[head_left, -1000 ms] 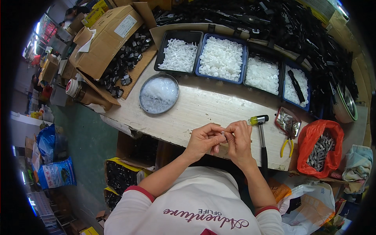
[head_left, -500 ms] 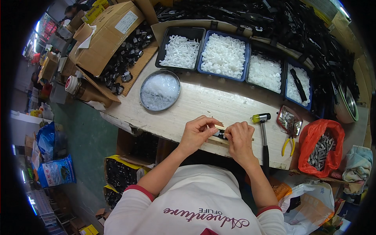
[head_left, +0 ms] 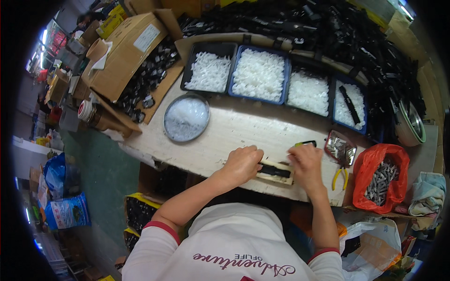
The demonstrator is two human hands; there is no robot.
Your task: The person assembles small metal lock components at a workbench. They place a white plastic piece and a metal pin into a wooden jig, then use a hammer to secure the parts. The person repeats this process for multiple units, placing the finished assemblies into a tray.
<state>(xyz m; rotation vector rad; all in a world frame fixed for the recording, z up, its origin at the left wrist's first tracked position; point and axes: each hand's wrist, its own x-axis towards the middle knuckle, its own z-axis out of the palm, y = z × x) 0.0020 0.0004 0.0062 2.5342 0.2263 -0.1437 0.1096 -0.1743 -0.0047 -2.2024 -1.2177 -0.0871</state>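
A cream block (head_left: 274,178) with a black strip-like part (head_left: 275,171) lying in its slot rests near the bench's front edge. My left hand (head_left: 242,165) is closed over the block's left end, its fingers pressed on the black part. To the right of the block, my right hand (head_left: 307,164) is curled around the hammer, close below its head (head_left: 308,144), which is black and yellow-green. That hand and forearm hide the hammer's handle.
Behind stand several bins of small white pieces (head_left: 258,74). A round dish (head_left: 186,117) sits at left, near a carton (head_left: 122,56). On the right are a small red tray (head_left: 341,147), yellow-handled pliers (head_left: 340,178) and a red bag (head_left: 358,187) of metal pieces.
My right hand has left the black part and moved right to the hammer. My left hand has turned palm down over the block's left end. The whole view has shifted slightly.
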